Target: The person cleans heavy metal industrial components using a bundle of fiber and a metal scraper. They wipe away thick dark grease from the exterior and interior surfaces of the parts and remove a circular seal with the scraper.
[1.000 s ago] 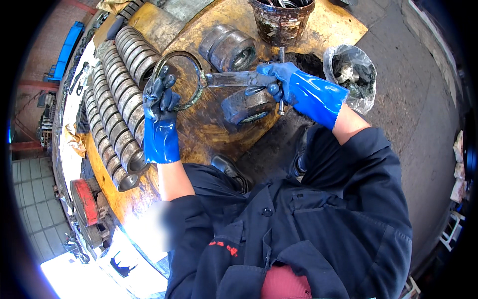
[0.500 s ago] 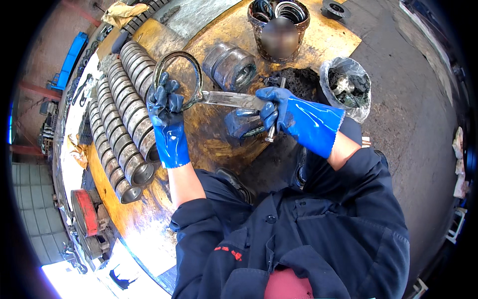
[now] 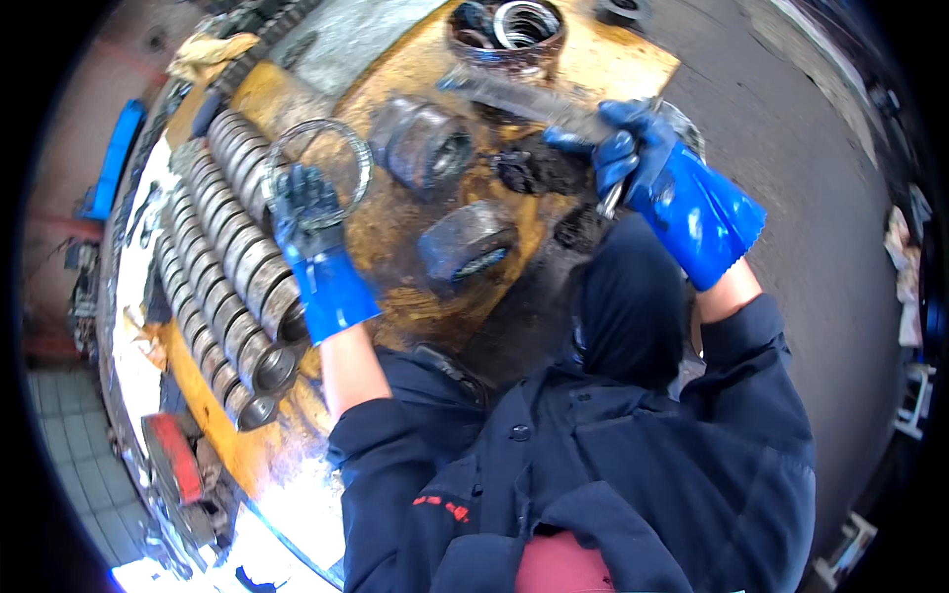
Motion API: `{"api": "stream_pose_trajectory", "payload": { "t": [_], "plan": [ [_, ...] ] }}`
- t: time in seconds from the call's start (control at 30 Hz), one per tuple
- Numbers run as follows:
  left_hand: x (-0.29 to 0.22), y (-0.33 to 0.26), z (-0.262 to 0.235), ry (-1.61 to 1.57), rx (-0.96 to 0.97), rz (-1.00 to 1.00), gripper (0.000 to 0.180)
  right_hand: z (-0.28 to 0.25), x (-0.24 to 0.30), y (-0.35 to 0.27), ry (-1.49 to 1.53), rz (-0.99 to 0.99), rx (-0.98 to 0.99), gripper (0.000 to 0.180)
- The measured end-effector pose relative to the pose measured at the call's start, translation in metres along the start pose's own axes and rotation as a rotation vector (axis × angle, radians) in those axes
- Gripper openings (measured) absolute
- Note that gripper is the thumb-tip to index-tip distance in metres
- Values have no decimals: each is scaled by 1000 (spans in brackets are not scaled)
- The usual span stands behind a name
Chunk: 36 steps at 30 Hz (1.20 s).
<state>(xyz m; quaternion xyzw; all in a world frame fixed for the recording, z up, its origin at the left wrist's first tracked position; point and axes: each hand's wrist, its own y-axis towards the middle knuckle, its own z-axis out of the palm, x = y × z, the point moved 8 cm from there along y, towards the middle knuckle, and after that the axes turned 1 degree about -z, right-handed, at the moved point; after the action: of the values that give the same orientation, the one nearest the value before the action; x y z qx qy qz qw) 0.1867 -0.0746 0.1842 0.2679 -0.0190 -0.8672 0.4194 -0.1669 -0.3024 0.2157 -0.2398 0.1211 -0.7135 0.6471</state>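
Note:
My left hand (image 3: 314, 222) is in a blue glove, its fingers around the near edge of a thin metal ring (image 3: 364, 163). The ring is held up over the worktop beside long rows of ribbed metal cylinders (image 3: 229, 259). In its blue glove, my right hand (image 3: 633, 158) is closed on a flat metal bar (image 3: 529, 103), scraper-like and blurred by motion. A short rod (image 3: 610, 202) sticks out below that fist. Between the hands stand a dirty grooved metal cylinder (image 3: 420, 143) and a shorter metal collar (image 3: 468, 240).
A grimy bucket (image 3: 504, 65) with several rings stands at the far side. Dark greasy residue (image 3: 539, 170) lies beside the right hand, which partly covers a plastic-lined bin (image 3: 684, 127). A red and black machine part (image 3: 173, 457) sits at the left.
The bar has come away from the ring; my right hand swung it right and its tip now points toward the bucket. My left hand moved slightly left with the ring. The view shifted too.

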Motion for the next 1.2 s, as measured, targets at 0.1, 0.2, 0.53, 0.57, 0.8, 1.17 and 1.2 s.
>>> {"api": "stream_pose_trajectory", "payload": {
  "t": [0.1, 0.2, 0.53, 0.57, 0.8, 1.17, 1.2],
  "plan": [
    [-11, -5, -8, 105, 66, -11, 38, -61, 76, -38, -259, -541, -486, 25],
    [-4, -1, -22, 156, 47, -109, 40, -175, 132, -75, -644, -604, -888, 24],
    [31, -11, -24, 306, -56, -245, 45, -302, 101, -44, -2284, -222, -1211, 38],
    [34, -9, -28, 336, -99, -261, 45, -305, 95, -38, -2378, -97, -1186, 36],
    [57, -16, -16, 507, -251, -330, 43, -295, 100, -55, -2371, 89, -1036, 30],
    [48, -15, -10, 409, -205, -285, 37, -149, 125, -77, -1465, -633, -802, 29],
    [39, -15, 0, 429, -158, -253, 36, -118, 118, -60, -1190, -729, -598, 28]
  ]
}}
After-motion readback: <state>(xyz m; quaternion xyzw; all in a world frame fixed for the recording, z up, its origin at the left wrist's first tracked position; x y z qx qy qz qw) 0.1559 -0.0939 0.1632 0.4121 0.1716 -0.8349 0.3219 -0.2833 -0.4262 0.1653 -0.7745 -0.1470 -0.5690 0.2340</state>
